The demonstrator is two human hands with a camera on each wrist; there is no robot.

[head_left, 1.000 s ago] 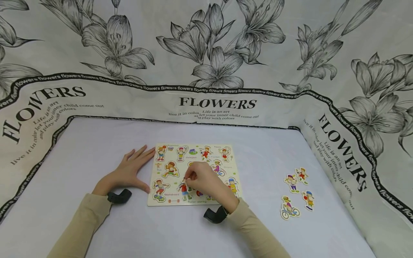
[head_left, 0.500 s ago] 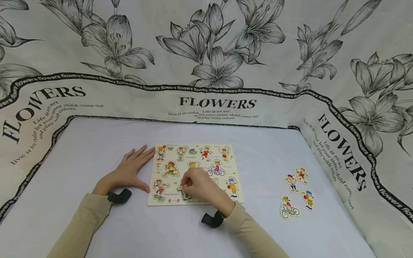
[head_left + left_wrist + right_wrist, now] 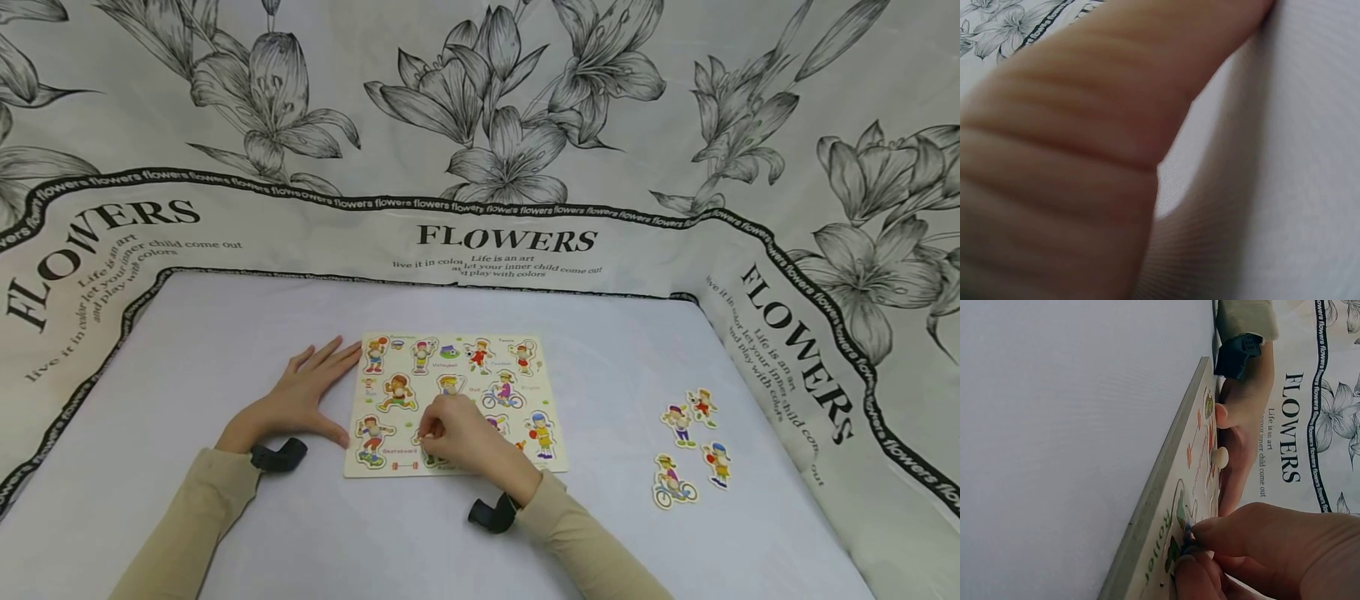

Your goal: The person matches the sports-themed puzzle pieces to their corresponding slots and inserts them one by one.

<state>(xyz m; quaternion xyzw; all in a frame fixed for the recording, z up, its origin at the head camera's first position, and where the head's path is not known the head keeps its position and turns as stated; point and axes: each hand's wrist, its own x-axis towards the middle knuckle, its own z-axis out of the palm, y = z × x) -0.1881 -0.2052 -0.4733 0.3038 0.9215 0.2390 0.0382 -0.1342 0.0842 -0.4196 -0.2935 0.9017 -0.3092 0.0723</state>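
A cream puzzle board [image 3: 465,442] with sports figures lies on the table. My right hand [image 3: 461,429] is over its lower middle, thumb and fingers pinching a puzzle piece that they mostly hide. In the right wrist view the right hand [image 3: 1260,550] is right down at the board [image 3: 1154,512], beside the printed word "Roller", with bits of blue and green showing under the fingertips. My left hand [image 3: 303,396] lies spread on the table, index fingertip and thumb tip at the board's left edge. A skateboard figure piece [image 3: 371,442] with a pale knob [image 3: 1219,457] sits nearer the left hand.
Several loose figure pieces lie to the right of the board, among them a bicycle rider [image 3: 672,483], a figure with a red ball [image 3: 717,464] and a footballer [image 3: 701,407]. A flower-printed cloth [image 3: 506,246] rises behind the white tabletop [image 3: 600,333].
My right hand has moved slightly left and toward the board's lower edge with the piece, then settled at the roller-skating spot. The left hand and the loose pieces have stayed put.
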